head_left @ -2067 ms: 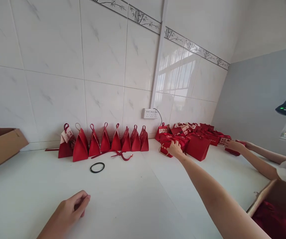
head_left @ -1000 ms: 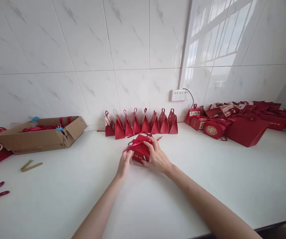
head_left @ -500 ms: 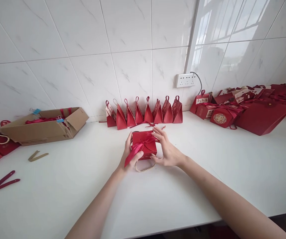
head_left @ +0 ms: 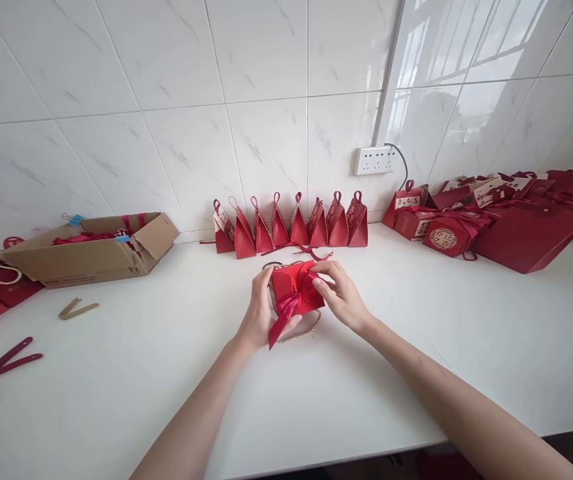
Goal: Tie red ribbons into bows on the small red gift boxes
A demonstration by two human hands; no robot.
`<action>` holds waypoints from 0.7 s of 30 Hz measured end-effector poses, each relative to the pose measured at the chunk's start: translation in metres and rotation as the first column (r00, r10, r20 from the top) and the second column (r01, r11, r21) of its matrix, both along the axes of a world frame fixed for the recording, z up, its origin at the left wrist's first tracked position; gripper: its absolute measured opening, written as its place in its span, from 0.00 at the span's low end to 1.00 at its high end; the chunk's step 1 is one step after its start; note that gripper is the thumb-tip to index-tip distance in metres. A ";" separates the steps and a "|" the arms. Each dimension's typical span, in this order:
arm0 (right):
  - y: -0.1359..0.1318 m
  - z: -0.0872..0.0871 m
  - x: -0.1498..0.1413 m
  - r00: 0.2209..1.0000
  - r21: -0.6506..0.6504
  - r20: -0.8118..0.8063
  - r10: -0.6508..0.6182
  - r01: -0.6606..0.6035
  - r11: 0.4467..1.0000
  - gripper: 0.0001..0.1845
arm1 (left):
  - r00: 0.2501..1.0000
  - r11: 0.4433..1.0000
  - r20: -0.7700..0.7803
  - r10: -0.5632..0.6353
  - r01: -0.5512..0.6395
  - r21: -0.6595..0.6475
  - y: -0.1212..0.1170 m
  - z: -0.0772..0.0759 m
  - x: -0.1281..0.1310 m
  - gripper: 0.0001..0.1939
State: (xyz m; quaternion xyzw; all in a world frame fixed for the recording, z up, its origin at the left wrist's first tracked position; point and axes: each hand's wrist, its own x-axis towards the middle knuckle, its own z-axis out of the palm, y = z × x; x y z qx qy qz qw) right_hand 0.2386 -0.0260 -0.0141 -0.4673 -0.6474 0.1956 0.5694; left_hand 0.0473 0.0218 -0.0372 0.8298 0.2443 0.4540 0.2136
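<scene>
L hand (head_left: pixel 258 313) grips red cardboard box (head_left: pixel 283 283) at frame ctr, prob. steadying it while R hand (head_left: pixel 341 297) pinches its crimson satin ribbon (head_left: pixel 286 310). Just above, red triangular paper bags (head_left: pixel 280 231) stand in a row by white tiled wall (head_left: pixel 266 133), seemingly set out of the way.

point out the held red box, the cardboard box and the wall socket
Red box (head_left: pixel 287 281): head view, its upper face.
Cardboard box (head_left: pixel 79 268): head view, its front wall.
Wall socket (head_left: pixel 375 161): head view, its front plate.
</scene>
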 end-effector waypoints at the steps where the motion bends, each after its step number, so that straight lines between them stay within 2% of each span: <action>1: 0.000 0.001 0.000 1.000 0.007 -0.008 -0.010 0.010 1.000 0.16 | 1.000 1.000 -0.013 0.000 0.000 0.009 0.000 0.001 -0.001 0.54; 5: 0.002 0.004 -0.001 0.995 -0.059 -0.102 -0.022 0.016 0.998 0.19 | 0.997 0.997 -0.040 -0.068 0.066 -0.047 0.003 0.003 -0.006 0.51; 8: 0.003 0.006 0.001 0.989 -0.138 -0.150 -0.009 -0.012 0.990 0.19 | 0.987 0.988 -0.047 -0.152 0.152 -0.017 0.006 0.005 -0.010 0.46; 10: 0.003 0.008 0.003 0.985 -0.176 -0.174 0.007 -0.038 0.984 0.18 | 0.985 0.986 -0.056 -0.163 0.164 0.014 0.007 0.007 -0.013 0.44; 15: 0.001 0.010 0.006 0.981 -0.200 -0.175 0.087 -0.122 0.972 0.11 | 0.986 0.988 -0.070 -0.151 0.153 0.020 0.010 0.012 -0.020 0.43; 18: 0.002 0.009 0.008 0.967 -0.199 -0.190 0.169 -0.207 0.958 0.09 | 0.996 0.997 -0.029 -0.082 0.082 0.001 0.013 0.013 -0.023 0.39; 21: 0.004 0.007 0.007 0.965 -0.211 -0.212 0.155 -0.200 0.957 0.08 | 1.000 1.000 0.023 0.001 0.000 -0.017 0.013 0.013 -0.022 0.33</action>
